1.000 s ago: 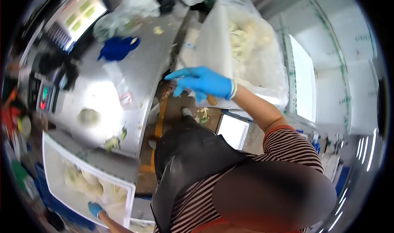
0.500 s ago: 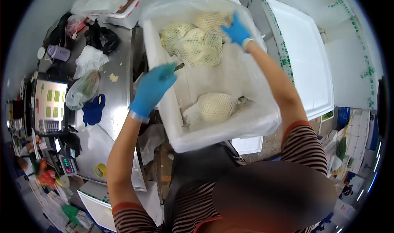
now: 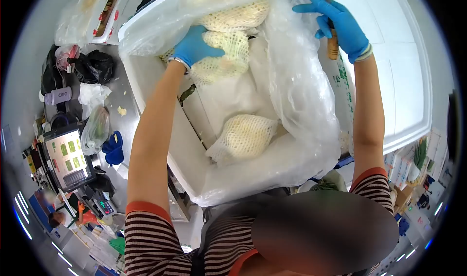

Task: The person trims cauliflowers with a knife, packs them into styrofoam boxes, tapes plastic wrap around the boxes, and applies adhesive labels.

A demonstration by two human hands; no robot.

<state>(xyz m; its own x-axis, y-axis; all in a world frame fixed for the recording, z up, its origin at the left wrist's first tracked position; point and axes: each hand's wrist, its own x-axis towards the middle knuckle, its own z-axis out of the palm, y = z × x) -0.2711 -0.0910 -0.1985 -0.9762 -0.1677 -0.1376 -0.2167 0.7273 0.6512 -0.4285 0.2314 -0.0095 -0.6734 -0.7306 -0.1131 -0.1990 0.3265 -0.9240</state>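
Observation:
My left hand (image 3: 194, 47), in a blue glove, grips the upper side of a pale round head in a white foam net (image 3: 226, 64), thumb and fingers spread around it. My right hand (image 3: 340, 25), also gloved, is above the right rim of the white foam box (image 3: 160, 88). A wooden-handled tool (image 3: 332, 47) with a thin dark metal shaft lies across that hand, its handle pointing down, some fingers stretched left. Another netted head (image 3: 236, 15) lies at the far end of the box. One more netted head (image 3: 248, 136) rests at the near end.
Clear plastic lining (image 3: 301, 101) drapes over the box's rim. A large white foam container (image 3: 399, 57) stands to the right. On the left metal table are a screen (image 3: 70, 156), a black bag (image 3: 95, 66) and a blue cloth (image 3: 113, 148). A person (image 3: 63, 212) is in the lower left background.
My right hand has moved from the far netted heads out over the box's right side, where the wooden-handled tool now shows. My left hand has gone from the left rim onto a netted head.

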